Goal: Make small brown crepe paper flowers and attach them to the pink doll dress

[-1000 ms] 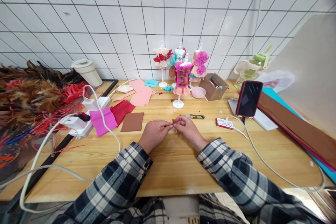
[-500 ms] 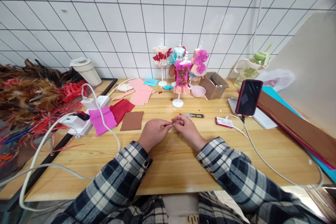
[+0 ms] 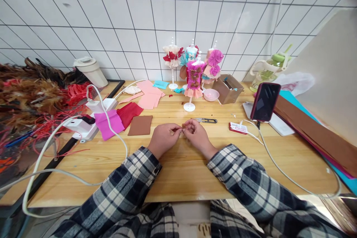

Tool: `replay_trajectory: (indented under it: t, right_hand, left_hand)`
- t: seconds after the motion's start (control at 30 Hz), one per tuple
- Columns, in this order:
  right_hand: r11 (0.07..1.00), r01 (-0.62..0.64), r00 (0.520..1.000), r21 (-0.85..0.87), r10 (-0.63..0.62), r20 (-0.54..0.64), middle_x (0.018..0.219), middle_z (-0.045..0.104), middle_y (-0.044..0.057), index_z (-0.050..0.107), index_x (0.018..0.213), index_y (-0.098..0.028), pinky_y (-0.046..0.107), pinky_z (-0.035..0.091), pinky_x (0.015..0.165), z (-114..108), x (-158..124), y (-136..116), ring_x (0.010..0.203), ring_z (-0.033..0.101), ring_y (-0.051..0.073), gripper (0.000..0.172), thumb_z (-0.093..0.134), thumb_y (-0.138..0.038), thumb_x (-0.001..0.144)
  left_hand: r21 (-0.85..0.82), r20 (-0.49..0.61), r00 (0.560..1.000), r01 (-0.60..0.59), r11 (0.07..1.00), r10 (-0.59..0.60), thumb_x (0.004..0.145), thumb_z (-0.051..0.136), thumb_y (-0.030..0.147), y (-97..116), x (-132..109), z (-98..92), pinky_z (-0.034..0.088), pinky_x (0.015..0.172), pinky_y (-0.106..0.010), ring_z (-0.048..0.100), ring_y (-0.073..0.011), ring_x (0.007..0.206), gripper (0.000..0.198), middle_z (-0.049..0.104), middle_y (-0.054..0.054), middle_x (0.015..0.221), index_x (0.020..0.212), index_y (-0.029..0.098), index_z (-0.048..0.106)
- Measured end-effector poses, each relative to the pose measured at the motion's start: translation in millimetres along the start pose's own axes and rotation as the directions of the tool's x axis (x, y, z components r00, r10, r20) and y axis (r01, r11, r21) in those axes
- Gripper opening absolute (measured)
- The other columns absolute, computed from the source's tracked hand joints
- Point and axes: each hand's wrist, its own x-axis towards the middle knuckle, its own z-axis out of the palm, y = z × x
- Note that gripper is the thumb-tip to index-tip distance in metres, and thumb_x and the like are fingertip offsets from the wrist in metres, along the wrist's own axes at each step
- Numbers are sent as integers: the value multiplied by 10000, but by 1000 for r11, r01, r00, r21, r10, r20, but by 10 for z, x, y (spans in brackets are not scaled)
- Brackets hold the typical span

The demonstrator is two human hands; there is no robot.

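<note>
My left hand point(image 3: 165, 138) and my right hand point(image 3: 197, 137) meet over the middle of the wooden table, fingertips pinched close together. A small brown piece point(image 3: 183, 126), perhaps paper or cloth, shows at the right fingertips; most of it is hidden. What the left fingertips pinch is too small to make out. Just beyond my right hand lie thread snips point(image 3: 206, 120). Left of my left hand is a stack of brown squares point(image 3: 140, 125). A miniature dress form point(image 3: 195, 78) in a magenta bodice with brown bows stands beyond both hands.
More dress forms point(image 3: 173, 59) stand by the tiled wall, near a pink bowl point(image 3: 211, 95) and a cardboard box point(image 3: 230, 91). At right are a propped phone point(image 3: 265, 101) and its cable. Coloured sheets point(image 3: 109, 124), a power strip point(image 3: 88, 135) and loose cables occupy the left.
Both hands stay pinched in nearly the same place, with the fingers shifting slightly. The brown piece shows a little differently at the right fingertips. The camera view has tilted slightly.
</note>
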Motion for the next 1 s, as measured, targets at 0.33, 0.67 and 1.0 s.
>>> replay_trajectory:
  t: [0.33,0.67,1.0]
  right_hand:
    - [1000,-23,979,13,20,202,680,595,-8,624,808,-159,233,383,563,-184,41,-100,590,497,99,275,669,-410,707]
    - [909,-263,928,323,147,343,993,646,42,611,994,-206,242,492,636,-312,12,-191,785,594,124,384,720,-405,684]
    - [832,-418,879,365,268,394,767,647,18,674,847,-158,192,508,498,-360,69,-61,568,531,64,315,789,-362,636]
  left_hand:
    - [-406,32,981,187,894,-190,771,610,322,-42,70,-29,515,782,-299,671,-197,825,204,739,-63,875,832,159,716]
    - [-441,-1,988,139,887,-155,787,613,374,-71,82,-93,512,791,-307,666,-195,829,247,732,-71,887,853,158,712]
    - [-314,17,1000,0,949,6,836,568,368,-46,59,-114,506,774,-293,662,-176,810,234,729,-57,859,846,174,698]
